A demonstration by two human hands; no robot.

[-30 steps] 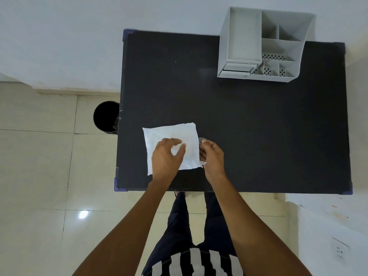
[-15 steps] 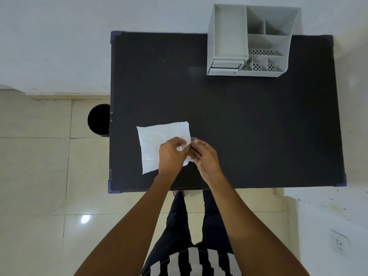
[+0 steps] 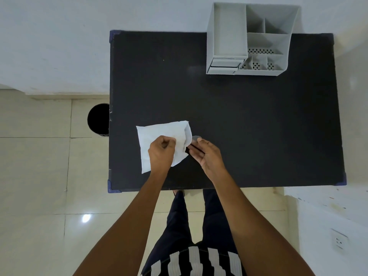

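**Both hands busy with a white cloth on the black table**

Far left, a black bin (image 3: 98, 120) is sitting on the tiled floor, just beside the table (image 3: 239, 116). Near the table's front-left corner a white cloth (image 3: 159, 130) is lying mostly flat, with its right edge curling up. The left hand (image 3: 161, 152) is sitting on top of it, fingers curled and bunching up the cloth's middle. Right next to it, the right hand (image 3: 209, 154) is pinching a small grey object (image 3: 195, 138) against that lifted edge. It's too small to tell what it is. At the back right, a grey desk organizer (image 3: 227, 36) is standing well apart from both hands.
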